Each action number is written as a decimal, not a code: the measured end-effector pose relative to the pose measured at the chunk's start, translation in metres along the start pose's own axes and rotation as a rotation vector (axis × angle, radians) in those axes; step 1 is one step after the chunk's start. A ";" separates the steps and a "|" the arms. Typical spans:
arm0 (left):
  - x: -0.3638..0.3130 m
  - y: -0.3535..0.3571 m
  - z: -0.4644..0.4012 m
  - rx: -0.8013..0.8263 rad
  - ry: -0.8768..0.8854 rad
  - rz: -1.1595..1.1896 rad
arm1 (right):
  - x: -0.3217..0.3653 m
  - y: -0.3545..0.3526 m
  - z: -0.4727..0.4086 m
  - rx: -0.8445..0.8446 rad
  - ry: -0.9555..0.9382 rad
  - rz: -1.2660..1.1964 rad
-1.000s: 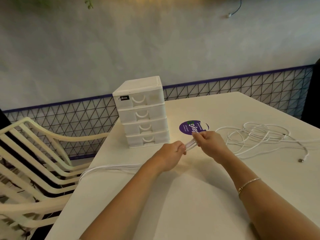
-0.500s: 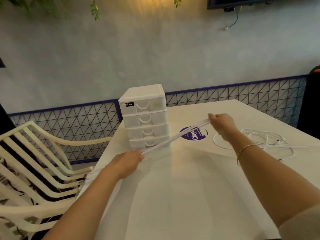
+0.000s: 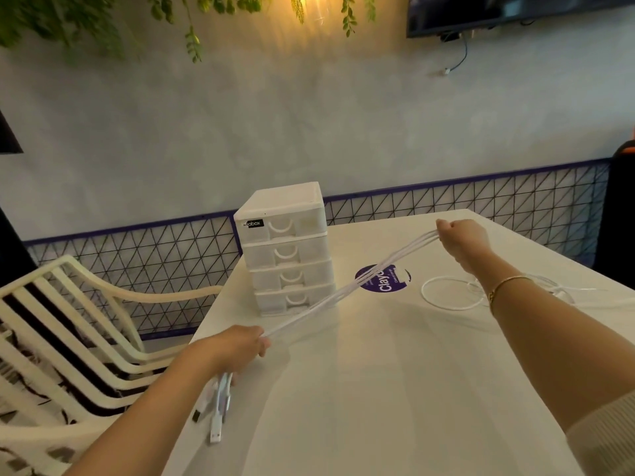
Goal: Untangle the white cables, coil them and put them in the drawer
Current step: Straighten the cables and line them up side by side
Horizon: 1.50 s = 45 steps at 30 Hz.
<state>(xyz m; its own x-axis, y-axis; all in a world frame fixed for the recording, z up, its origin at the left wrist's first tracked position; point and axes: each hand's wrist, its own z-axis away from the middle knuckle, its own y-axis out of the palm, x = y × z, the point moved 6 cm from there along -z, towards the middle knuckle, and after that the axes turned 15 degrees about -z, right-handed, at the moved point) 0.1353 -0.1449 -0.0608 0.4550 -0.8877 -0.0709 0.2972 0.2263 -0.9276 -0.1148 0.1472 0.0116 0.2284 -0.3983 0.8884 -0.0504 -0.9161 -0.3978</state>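
Several white cables (image 3: 347, 286) stretch taut in a bundle between my two hands above the white table (image 3: 395, 389). My left hand (image 3: 237, 345) grips the bundle near the table's left edge, and the plug ends (image 3: 220, 407) hang down below it. My right hand (image 3: 462, 240) grips the bundle farther back and to the right. More loose white cable loops (image 3: 446, 293) lie on the table behind my right forearm. A white drawer unit (image 3: 285, 249) with several shut drawers stands at the table's back left.
A round purple sticker (image 3: 388, 283) lies on the table beside the drawer unit. A cream slatted chair (image 3: 68, 321) stands left of the table. A wire-mesh fence runs behind, and a dark screen (image 3: 515, 12) hangs on the wall.
My hands have drawn apart, left toward the near left edge, right up and back, pulling the cables taut. The plug ends have come up onto the table's edge below my left hand.
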 end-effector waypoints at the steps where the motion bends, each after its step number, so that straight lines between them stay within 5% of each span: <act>1: -0.007 0.002 -0.002 0.022 0.012 -0.009 | -0.001 0.000 -0.002 0.001 0.001 -0.003; 4: -0.031 0.008 -0.011 0.081 0.049 -0.091 | -0.005 -0.005 -0.013 -0.009 0.029 -0.026; 9: -0.073 -0.006 -0.022 0.112 0.103 -0.552 | -0.004 -0.007 -0.036 -0.011 0.030 -0.049; 14: -0.164 -0.076 -0.046 -0.378 0.308 -0.122 | 0.001 0.015 -0.057 0.034 -0.039 -0.058; 18: -0.220 -0.110 -0.089 -0.538 0.379 0.117 | 0.007 0.034 -0.066 0.099 -0.094 -0.064; 23: -0.257 -0.123 -0.135 -0.441 0.437 0.138 | 0.016 0.044 -0.073 0.140 -0.205 -0.042; 29: -0.263 -0.114 -0.158 -0.241 0.548 0.486 | 0.016 0.043 -0.079 0.178 -0.237 -0.021; 39: -0.260 -0.124 -0.143 -0.439 0.421 0.551 | 0.015 0.037 -0.072 0.456 -0.030 -0.425; 45: -0.253 -0.151 -0.123 -0.590 0.356 0.696 | 0.019 0.023 -0.052 0.578 -0.016 -0.362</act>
<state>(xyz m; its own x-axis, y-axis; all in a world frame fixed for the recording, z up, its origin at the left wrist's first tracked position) -0.1281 -0.0034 0.0523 0.0610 -0.7227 -0.6884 -0.4536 0.5943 -0.6641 -0.1625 0.1160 0.0316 0.1477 -0.0664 0.9868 0.5581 -0.8181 -0.1386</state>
